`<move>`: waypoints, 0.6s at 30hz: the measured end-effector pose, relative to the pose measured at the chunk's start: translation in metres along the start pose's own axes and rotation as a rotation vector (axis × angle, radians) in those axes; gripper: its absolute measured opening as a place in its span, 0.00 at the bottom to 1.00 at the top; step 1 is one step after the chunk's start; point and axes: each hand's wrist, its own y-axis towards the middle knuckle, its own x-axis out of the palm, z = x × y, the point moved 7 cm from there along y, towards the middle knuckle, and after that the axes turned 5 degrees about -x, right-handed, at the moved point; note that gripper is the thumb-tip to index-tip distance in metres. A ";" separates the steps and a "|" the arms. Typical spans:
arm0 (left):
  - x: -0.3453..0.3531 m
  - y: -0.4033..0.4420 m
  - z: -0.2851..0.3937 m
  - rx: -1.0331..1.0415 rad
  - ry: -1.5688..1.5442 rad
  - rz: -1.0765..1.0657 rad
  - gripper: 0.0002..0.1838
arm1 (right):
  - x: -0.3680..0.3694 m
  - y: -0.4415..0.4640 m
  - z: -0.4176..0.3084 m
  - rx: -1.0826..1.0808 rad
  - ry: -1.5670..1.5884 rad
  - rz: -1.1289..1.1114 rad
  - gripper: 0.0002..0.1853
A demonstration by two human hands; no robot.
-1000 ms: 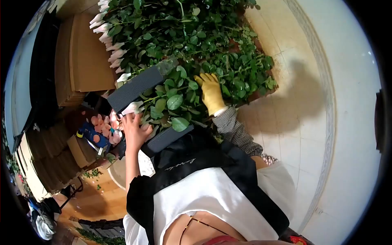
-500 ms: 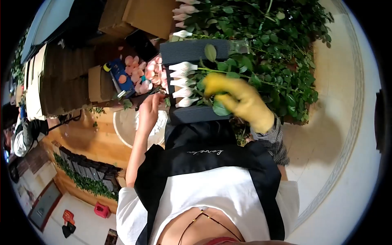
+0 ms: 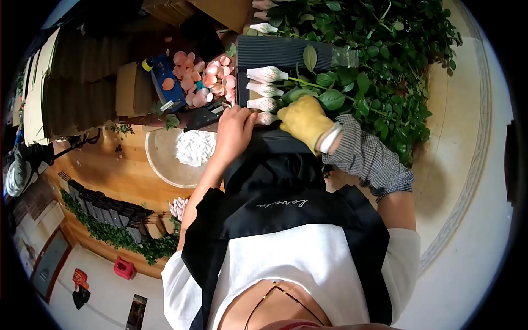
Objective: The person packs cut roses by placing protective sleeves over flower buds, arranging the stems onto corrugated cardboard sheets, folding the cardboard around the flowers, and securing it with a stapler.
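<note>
Pale pink roses in white net sleeves lie in a row on a sheet of dark corrugated wrapping (image 3: 286, 52), heads to the left and stems to the right. My left hand (image 3: 235, 131), bare, has its fingers closed at the head of the nearest netted rose (image 3: 266, 118). On my right hand (image 3: 307, 121) is a yellow glove; its fingers are closed at the stem side of that same rose, and the glove hides the stem. Farther up the row lies another netted rose (image 3: 267, 73), with its green stem and leaves showing.
Leafy stems (image 3: 396, 71) fill the right side. Loose pink petals (image 3: 214, 77) lie beyond my left hand, near a blue box (image 3: 168, 82) and a dark phone (image 3: 201, 36). A round tub (image 3: 159, 157) holds white pieces. Stacked cardboard (image 3: 82, 88) stands at left.
My left hand has moved right, from above the tub to the nearest rose head. My gloved right hand has come down and closed near that rose's stem. The view has shifted slightly.
</note>
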 end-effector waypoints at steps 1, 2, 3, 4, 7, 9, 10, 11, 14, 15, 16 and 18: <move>0.000 -0.002 -0.003 0.000 -0.004 -0.008 0.10 | 0.012 0.001 0.005 0.074 -0.023 -0.096 0.10; -0.003 -0.003 -0.005 0.009 -0.151 -0.009 0.11 | 0.009 -0.002 0.004 0.045 -0.052 -0.024 0.08; -0.008 -0.002 -0.008 0.019 -0.297 0.002 0.12 | 0.008 -0.002 0.006 0.044 -0.064 -0.024 0.08; -0.031 -0.006 -0.023 -0.192 -0.448 0.106 0.10 | 0.012 0.001 0.006 0.046 -0.129 -0.052 0.08; -0.126 -0.022 -0.051 -0.127 -0.456 0.404 0.06 | 0.007 -0.005 0.006 -0.044 0.020 -0.032 0.08; -0.129 -0.014 -0.027 -0.013 -0.392 0.421 0.06 | -0.030 -0.023 0.012 -0.220 0.491 0.298 0.10; -0.113 -0.013 -0.037 -0.055 -0.477 0.342 0.07 | -0.056 -0.030 0.011 -0.206 0.622 0.427 0.14; -0.098 -0.012 -0.046 -0.103 -0.559 0.267 0.08 | -0.058 -0.024 0.007 -0.207 0.623 0.425 0.14; -0.037 0.010 -0.055 -0.209 -0.387 0.190 0.13 | -0.015 0.000 0.024 0.181 0.057 0.067 0.15; -0.034 0.018 -0.024 -0.207 -0.173 0.147 0.19 | -0.006 0.003 0.026 0.187 0.054 0.061 0.15; -0.024 0.023 -0.007 -0.152 -0.030 0.044 0.22 | -0.003 0.006 0.026 0.140 0.027 0.079 0.14; -0.006 0.028 0.001 -0.098 0.027 -0.063 0.18 | -0.009 0.000 0.025 0.043 0.013 0.157 0.09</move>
